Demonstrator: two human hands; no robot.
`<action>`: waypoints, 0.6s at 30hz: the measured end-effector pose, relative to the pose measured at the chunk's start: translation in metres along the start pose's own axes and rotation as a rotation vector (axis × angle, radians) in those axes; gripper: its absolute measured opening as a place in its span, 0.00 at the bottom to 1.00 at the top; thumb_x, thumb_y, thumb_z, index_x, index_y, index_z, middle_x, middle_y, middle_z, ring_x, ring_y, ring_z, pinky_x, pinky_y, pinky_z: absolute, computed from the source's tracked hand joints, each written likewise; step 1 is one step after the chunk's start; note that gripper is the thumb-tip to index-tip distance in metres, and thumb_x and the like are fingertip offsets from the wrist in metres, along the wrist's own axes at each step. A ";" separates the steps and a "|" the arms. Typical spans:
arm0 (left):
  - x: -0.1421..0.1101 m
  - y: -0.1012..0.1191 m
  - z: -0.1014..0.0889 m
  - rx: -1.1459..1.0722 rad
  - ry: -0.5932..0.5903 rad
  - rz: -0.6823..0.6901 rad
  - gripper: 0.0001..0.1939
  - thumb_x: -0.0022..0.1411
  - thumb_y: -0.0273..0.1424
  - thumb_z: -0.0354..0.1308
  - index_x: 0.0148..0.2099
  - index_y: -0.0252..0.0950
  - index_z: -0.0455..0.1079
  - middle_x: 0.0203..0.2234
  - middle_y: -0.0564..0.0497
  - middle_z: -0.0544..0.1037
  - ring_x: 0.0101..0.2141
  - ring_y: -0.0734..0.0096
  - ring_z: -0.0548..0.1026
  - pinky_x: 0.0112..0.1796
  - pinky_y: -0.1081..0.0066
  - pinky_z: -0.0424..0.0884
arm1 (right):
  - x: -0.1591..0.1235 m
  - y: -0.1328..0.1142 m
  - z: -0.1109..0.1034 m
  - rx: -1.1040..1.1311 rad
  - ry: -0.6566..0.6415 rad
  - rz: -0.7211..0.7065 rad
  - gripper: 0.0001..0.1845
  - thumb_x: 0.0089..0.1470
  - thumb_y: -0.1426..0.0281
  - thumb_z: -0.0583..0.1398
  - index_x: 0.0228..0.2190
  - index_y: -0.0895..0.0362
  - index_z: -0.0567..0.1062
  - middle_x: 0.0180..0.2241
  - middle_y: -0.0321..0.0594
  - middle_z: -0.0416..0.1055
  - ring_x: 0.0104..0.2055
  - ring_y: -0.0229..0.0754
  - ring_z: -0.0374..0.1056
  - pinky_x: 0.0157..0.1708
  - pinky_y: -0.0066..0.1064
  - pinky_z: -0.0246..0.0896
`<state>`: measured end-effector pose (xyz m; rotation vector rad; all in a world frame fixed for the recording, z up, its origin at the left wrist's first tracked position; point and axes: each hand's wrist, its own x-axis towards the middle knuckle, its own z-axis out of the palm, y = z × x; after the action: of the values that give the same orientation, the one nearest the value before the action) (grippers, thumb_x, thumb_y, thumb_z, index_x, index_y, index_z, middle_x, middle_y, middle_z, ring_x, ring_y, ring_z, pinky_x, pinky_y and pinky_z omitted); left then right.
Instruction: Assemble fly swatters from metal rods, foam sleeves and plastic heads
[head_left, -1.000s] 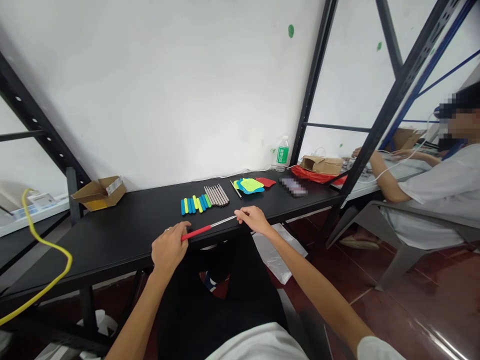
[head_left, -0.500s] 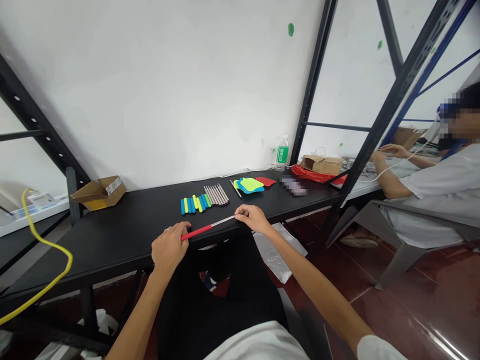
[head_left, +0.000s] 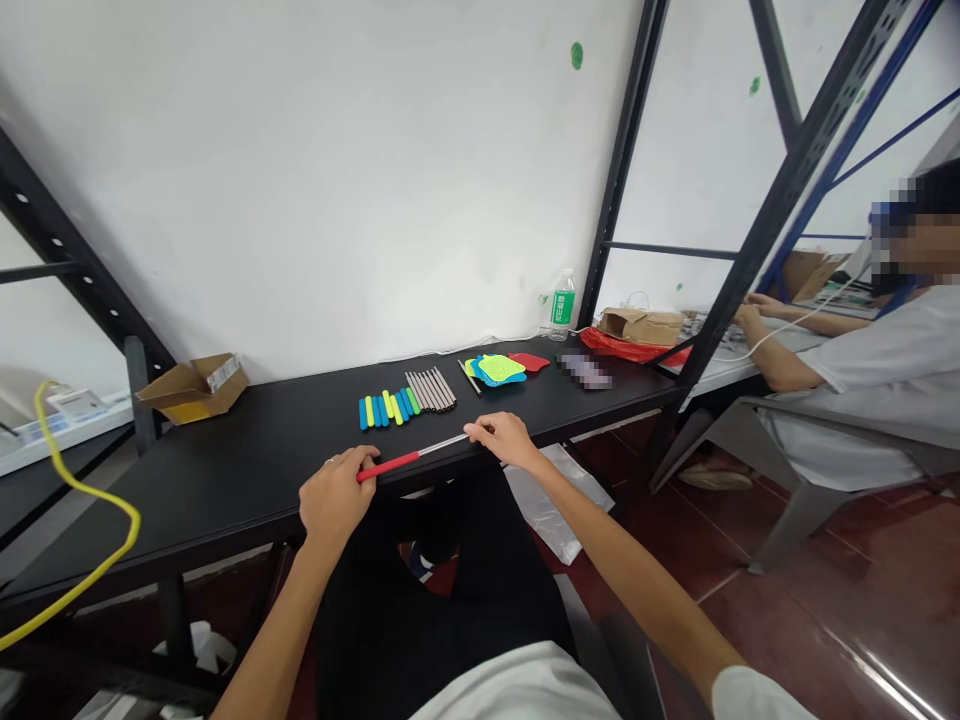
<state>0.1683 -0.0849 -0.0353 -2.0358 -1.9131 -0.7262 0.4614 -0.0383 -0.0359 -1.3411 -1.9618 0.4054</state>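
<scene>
Low over the table's front edge, my left hand [head_left: 336,492] is closed around the end of a red handle [head_left: 390,465]. A thin metal rod [head_left: 444,443] extends from that handle, and the fingers of my right hand [head_left: 504,438] pinch its far end. Behind them lies a row of blue, yellow and green handles [head_left: 388,408]. Several metal rods [head_left: 431,390] are lined up beside it, with a single rod [head_left: 471,378] lying apart. To the right is a pile of yellow and blue fly swatter heads [head_left: 501,370], with a red swatter head [head_left: 531,361] at its edge.
The black table [head_left: 247,440] holds an open cardboard box [head_left: 196,390] at left. A water bottle [head_left: 562,305], a red bag [head_left: 637,347] and another cardboard box [head_left: 643,327] stand at right. A yellow cable [head_left: 112,490] hangs at left. A co-worker [head_left: 870,360] sits at far right.
The view has shifted slightly. Both hands keep their hold on the red handle and its metal rod, with hardly any movement.
</scene>
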 end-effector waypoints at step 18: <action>-0.001 -0.002 0.001 0.024 -0.029 0.044 0.17 0.62 0.27 0.47 0.47 0.43 0.75 0.39 0.52 0.81 0.40 0.63 0.76 0.30 0.69 0.59 | -0.001 -0.001 0.000 0.034 -0.021 -0.009 0.24 0.63 0.51 0.56 0.23 0.52 0.79 0.22 0.31 0.75 0.28 0.37 0.68 0.31 0.28 0.50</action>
<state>0.1664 -0.0849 -0.0366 -2.0779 -1.8768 -0.6640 0.4612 -0.0392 -0.0357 -1.3111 -1.9688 0.4478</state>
